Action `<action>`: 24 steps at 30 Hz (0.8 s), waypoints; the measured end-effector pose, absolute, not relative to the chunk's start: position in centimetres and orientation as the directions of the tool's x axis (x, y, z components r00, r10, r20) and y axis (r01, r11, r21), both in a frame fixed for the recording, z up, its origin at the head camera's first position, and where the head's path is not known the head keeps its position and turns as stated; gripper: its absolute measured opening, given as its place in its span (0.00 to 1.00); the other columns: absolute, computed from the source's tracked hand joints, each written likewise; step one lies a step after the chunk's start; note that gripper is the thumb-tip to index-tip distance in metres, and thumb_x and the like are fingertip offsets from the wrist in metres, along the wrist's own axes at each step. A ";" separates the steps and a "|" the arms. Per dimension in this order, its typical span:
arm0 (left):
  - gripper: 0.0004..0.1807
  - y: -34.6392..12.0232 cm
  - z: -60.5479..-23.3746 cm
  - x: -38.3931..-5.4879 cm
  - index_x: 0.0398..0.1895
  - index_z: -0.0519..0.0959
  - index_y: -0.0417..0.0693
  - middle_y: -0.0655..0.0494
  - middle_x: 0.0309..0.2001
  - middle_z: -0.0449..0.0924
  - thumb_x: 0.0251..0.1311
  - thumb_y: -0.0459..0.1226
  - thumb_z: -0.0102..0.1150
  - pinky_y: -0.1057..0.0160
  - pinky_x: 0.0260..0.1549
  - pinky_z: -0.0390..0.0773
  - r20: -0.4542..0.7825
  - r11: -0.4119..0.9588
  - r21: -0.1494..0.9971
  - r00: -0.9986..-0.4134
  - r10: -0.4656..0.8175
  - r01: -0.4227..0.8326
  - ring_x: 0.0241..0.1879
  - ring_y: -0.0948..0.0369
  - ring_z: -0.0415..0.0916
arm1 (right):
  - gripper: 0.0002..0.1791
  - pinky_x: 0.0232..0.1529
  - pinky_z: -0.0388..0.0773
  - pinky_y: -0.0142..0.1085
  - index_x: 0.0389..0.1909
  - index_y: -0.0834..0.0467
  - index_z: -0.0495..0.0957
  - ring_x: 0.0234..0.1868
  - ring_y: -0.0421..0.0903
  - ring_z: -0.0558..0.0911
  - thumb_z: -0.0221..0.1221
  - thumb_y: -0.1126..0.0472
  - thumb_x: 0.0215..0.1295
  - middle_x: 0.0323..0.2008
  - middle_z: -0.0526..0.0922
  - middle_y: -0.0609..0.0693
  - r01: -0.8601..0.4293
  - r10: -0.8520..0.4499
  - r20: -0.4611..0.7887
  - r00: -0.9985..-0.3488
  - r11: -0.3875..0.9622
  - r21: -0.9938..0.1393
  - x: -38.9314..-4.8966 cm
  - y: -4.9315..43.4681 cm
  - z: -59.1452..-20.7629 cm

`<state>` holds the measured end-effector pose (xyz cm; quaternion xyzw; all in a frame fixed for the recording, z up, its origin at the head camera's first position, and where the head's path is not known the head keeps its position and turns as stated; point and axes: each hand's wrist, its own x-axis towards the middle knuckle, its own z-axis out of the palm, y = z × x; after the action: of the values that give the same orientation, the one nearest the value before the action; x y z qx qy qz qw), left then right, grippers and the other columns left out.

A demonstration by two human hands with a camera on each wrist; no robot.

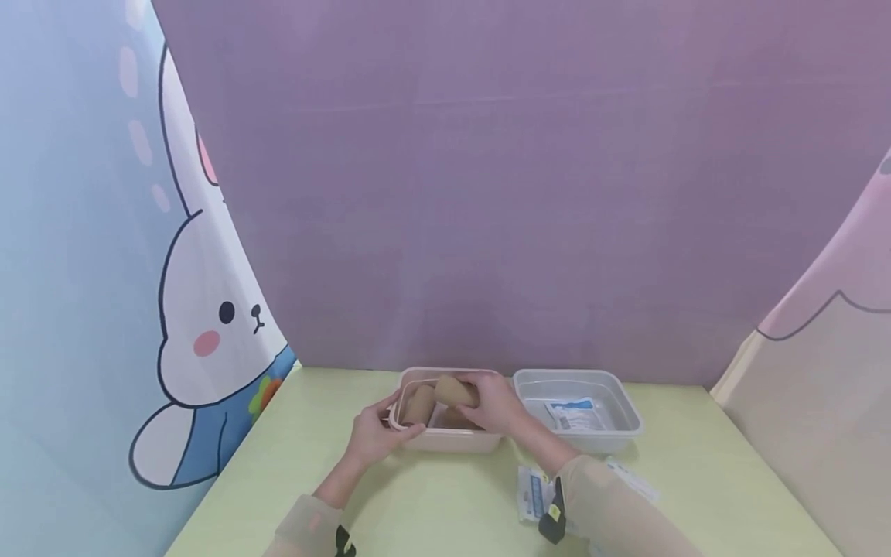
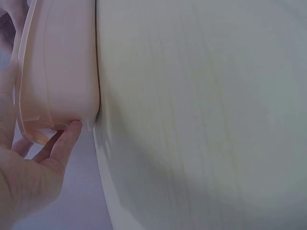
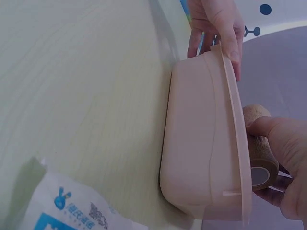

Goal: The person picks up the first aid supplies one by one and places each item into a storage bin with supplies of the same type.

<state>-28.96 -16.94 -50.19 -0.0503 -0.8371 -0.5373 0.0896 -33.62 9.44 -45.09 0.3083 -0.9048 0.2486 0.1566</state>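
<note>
A pink plastic basket (image 1: 445,442) stands at the back of the table. My left hand (image 1: 372,435) grips its left end, thumb over the rim and fingers against the outside, as the left wrist view shows. My right hand (image 1: 496,404) holds a tan bandage roll (image 1: 455,392) between thumb and fingers. In the right wrist view this bandage roll (image 3: 259,143) appears at the basket's rim, with its pale core facing out. Another tan roll (image 1: 419,406) lies inside the basket on the left. A further tan shape is partly hidden below the held roll.
Right of the pink basket stands a white basket (image 1: 604,443) with a blue-and-white packet (image 1: 576,416) inside. More packets lie on the table, one (image 1: 532,493) beside my right sleeve and another (image 1: 635,480) partly behind it. A purple curtain (image 1: 487,232) hangs behind the table.
</note>
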 end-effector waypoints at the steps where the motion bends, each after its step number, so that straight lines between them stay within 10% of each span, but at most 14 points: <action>1: 0.50 -16.9 -50.2 -29.0 0.74 0.73 0.36 0.32 0.44 0.90 0.48 0.44 0.86 0.68 0.26 0.85 0.204 0.415 0.892 -0.979 -0.013 0.180 0.30 0.63 0.85 | 0.28 0.59 0.86 0.47 0.60 0.58 0.85 0.56 0.53 0.88 0.78 0.58 0.59 0.56 0.90 0.54 -0.640 -0.482 0.442 -0.756 0.683 -0.351 -33.7 9.4 -45.1; 24: 0.50 -17.0 -50.4 -29.1 0.74 0.73 0.35 0.33 0.42 0.90 0.49 0.44 0.86 0.67 0.26 0.86 0.208 0.405 0.895 -0.978 -0.002 0.189 0.28 0.62 0.86 | 0.25 0.58 0.85 0.48 0.54 0.58 0.88 0.49 0.51 0.89 0.79 0.57 0.54 0.48 0.93 0.52 -0.658 -0.486 0.483 -0.729 0.691 -0.298 -33.6 9.0 -46.0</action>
<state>-29.08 -17.01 -50.38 -0.0561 -0.8334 -0.5427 0.0881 -33.63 8.98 -45.98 0.3176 -0.9005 0.2313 0.1865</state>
